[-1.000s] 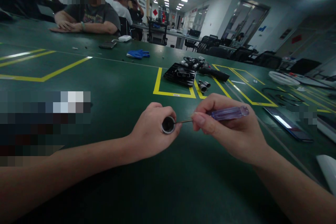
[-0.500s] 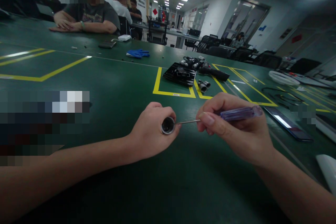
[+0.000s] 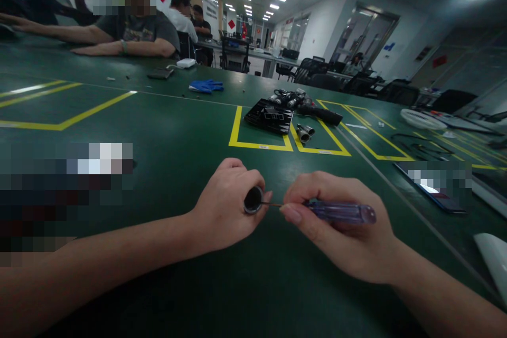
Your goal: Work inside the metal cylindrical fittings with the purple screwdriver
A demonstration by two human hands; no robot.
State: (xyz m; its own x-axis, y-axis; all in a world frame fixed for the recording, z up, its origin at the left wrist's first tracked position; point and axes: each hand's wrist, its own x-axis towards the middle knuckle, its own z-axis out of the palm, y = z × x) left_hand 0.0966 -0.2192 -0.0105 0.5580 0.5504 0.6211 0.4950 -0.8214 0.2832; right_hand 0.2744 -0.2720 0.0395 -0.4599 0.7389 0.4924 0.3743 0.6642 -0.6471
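My left hand (image 3: 224,211) is closed around a short metal tube (image 3: 253,201), its round, dark open end facing me. Most of the tube is hidden inside the fist. In my right hand (image 3: 344,237) is a screwdriver (image 3: 340,212) with a clear purple handle, lying nearly level. Its thin shaft points left and the tip reaches the right side of the tube's rim; whether it sits in a screw there I cannot tell. Both hands are above the green table (image 3: 190,285).
Beyond my hands lie a shiny black packet (image 3: 270,116), two metal tubes (image 3: 304,133), a black cylindrical item (image 3: 320,113) and yellow tape outlines (image 3: 261,147). Blue gloves (image 3: 206,86) lie farther back. A phone (image 3: 431,190) is at right. A person (image 3: 137,34) sits across the table.
My right hand has come lower and slightly left, and the screwdriver's handle has dropped to near level. The left hand keeps its grip on the tube. The person opposite has stretched out an arm.
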